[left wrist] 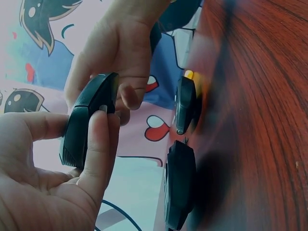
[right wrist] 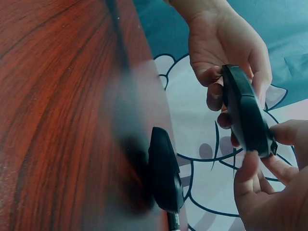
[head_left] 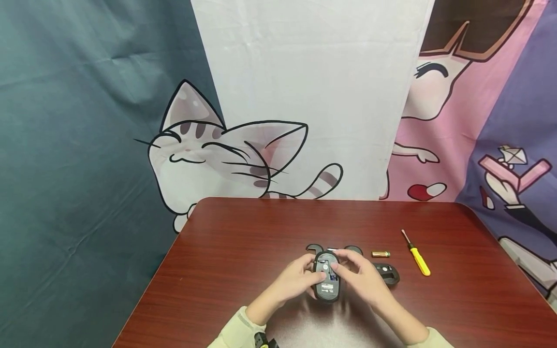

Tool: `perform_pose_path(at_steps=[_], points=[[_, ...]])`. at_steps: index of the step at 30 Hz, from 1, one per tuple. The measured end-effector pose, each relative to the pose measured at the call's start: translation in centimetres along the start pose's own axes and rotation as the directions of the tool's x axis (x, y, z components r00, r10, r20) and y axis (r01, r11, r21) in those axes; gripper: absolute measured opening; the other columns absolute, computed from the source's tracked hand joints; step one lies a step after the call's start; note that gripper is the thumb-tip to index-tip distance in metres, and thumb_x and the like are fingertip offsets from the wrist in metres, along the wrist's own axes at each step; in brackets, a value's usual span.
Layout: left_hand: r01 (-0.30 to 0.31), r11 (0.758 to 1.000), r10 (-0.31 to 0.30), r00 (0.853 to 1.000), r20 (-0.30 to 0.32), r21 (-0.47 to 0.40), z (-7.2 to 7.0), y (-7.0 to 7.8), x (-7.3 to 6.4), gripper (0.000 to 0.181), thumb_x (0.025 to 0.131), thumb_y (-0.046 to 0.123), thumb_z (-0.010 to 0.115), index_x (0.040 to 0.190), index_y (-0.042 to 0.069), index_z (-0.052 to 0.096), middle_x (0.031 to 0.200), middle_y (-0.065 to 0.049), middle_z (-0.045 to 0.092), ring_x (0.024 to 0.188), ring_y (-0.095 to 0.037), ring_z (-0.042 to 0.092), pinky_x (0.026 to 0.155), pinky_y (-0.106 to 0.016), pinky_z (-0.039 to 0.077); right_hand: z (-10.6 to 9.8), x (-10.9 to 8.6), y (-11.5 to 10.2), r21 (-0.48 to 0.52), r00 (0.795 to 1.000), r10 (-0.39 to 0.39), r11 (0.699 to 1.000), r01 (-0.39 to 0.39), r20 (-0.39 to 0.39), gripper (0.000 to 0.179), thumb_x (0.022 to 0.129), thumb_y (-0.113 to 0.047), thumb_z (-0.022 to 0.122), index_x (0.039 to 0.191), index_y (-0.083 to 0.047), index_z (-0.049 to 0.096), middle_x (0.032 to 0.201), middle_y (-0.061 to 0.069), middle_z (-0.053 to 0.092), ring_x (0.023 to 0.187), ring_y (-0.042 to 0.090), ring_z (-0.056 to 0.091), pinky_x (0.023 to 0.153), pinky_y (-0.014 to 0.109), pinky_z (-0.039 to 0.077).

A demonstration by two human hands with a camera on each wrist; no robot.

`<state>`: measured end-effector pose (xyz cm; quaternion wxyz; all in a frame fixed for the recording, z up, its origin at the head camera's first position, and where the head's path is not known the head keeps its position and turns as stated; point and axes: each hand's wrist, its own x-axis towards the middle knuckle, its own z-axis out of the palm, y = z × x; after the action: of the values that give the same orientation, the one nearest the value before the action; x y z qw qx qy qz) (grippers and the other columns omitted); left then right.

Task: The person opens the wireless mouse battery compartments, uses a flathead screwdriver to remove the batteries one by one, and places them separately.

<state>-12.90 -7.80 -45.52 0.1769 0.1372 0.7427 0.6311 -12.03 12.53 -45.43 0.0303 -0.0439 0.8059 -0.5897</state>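
Observation:
Both hands hold a black computer mouse point(head_left: 327, 288) above the table, its underside with a label and an uncovered battery slot facing up. My left hand point(head_left: 298, 279) grips its left side, thumb over the underside. The right hand point(head_left: 363, 278) pinches the far right part, with the thumb on the underside by the slot. In the left wrist view the mouse point(left wrist: 79, 127) is edge-on between the fingers of both hands. The right wrist view also shows the mouse point(right wrist: 248, 113) from its side. Whether a battery sits in the slot is hard to tell.
Dark curved pieces point(head_left: 354, 249) lie behind the hands, partly hidden. Right of them are a small battery point(head_left: 380, 254), another black mouse point(head_left: 387, 274) and a yellow-handled screwdriver point(head_left: 418, 260). The brown table point(head_left: 209, 256) meets a printed cloth backdrop point(head_left: 304, 63).

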Motion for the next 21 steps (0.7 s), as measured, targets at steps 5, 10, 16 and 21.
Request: perform_pose_path(at_steps=[5,10,16,21], points=[[0.000,1.000,0.000,1.000,0.007,0.006,-0.2,0.0,-0.2,0.039,0.092,0.018,0.070,0.123,-0.003,0.059,0.090,-0.004,0.068,0.064,-0.014,0.067,0.057,-0.039,0.065,-0.1,0.3,-0.5,-0.014,0.999,-0.014,1.000,0.014,-0.032,0.028,0.091,-0.024,0.077,0.113,-0.009,0.070,0.094,0.005,0.063,0.081,0.013,0.057,0.067,0.022,0.051],[0.001,1.000,-0.001,1.000,-0.007,0.001,-0.4,-0.1,-0.3,0.038,0.092,0.017,0.070,0.124,-0.002,0.059,0.089,-0.005,0.068,0.063,-0.015,0.067,0.057,-0.041,0.065,-0.2,0.5,-1.1,0.095,0.998,0.056,0.994,-0.059,0.033,0.028,0.092,-0.024,0.075,0.108,-0.002,0.069,0.081,0.006,0.062,0.060,0.010,0.047,0.050,0.021,0.043],[0.009,1.000,-0.009,1.000,-0.011,0.015,-1.0,-0.4,-0.9,0.036,0.092,0.017,0.070,0.122,0.000,0.060,0.089,-0.006,0.069,0.059,-0.016,0.065,0.065,-0.062,0.061,0.1,1.3,-1.4,0.182,0.993,0.103,0.977,-0.113,0.065,0.029,0.093,-0.023,0.074,0.105,0.002,0.066,0.065,0.000,0.051,0.052,0.009,0.040,0.047,0.020,0.037],[0.012,1.000,-0.012,1.000,0.000,0.015,-2.1,-1.0,-1.7,0.036,0.091,0.014,0.069,0.124,0.000,0.060,0.092,-0.007,0.071,0.061,-0.017,0.065,0.063,-0.064,0.060,0.4,2.5,-1.6,0.161,0.991,0.117,0.979,-0.126,0.066,0.028,0.092,-0.025,0.075,0.105,-0.001,0.067,0.063,-0.003,0.047,0.054,0.010,0.041,0.048,0.021,0.037]])
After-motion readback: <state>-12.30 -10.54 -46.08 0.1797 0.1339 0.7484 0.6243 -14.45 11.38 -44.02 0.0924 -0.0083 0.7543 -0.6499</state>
